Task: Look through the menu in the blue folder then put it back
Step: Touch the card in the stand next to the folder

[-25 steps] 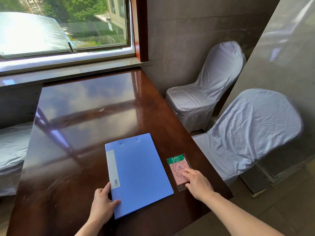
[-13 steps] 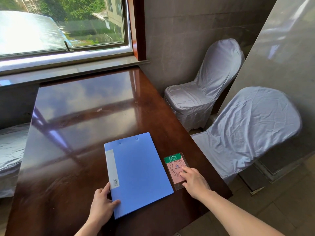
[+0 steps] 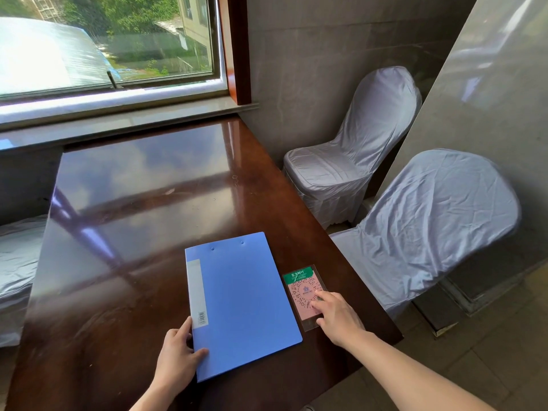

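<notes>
A closed blue folder (image 3: 240,304) lies flat on the dark wooden table (image 3: 133,209), near its front right corner, with a pale label strip along its left edge. My left hand (image 3: 178,357) grips the folder's near left corner, thumb on the cover and fingers along the spine. My right hand (image 3: 335,318) rests its fingertips on a pink laminated QR-code card with a green top (image 3: 301,287), which lies just right of the folder. The fingers of that hand are apart and hold nothing.
Two chairs in grey covers stand at the table's right side, one near (image 3: 430,232) and one further back (image 3: 355,149). A window sill (image 3: 118,120) runs along the far end. Another covered seat (image 3: 17,262) shows at the left.
The view has shifted slightly. Both hands stay where they were, the left on the folder's corner and the right on the card.
</notes>
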Tool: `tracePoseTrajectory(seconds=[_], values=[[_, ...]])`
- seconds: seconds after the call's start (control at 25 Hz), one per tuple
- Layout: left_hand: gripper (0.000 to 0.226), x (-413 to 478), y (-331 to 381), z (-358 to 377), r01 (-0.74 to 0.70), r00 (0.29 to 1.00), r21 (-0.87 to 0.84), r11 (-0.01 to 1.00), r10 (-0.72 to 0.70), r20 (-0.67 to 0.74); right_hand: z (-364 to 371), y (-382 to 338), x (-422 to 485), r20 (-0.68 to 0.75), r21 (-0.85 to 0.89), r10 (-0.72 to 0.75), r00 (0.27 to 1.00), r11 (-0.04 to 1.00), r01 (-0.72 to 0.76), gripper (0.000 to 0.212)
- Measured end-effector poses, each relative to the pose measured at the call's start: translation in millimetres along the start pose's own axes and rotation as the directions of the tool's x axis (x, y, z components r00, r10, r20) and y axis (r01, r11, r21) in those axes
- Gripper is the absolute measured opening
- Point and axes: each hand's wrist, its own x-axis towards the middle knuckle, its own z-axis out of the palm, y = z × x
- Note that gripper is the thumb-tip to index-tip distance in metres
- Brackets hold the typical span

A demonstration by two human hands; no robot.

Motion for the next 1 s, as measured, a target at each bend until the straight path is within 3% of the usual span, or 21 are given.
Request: tracePoseTrajectory(seconds=[0.36, 1.0], values=[[0.045, 0.3, 11.6, 7.1, 0.026, 0.999, 0.041, 0.999, -0.025, -0.020, 0.7, 1.5, -0.3, -0.002, 0.004, -0.009, 1.000, 1.000, 0.009, 0.043], [0.052, -2.7, 14.9, 7.4, 0.028, 1.000, 0.022, 0.999, -0.028, -0.011, -1.6, -0.4, -1.1, -0.023, 0.023, -0.001, 1.000, 1.000, 0.001, 0.044]])
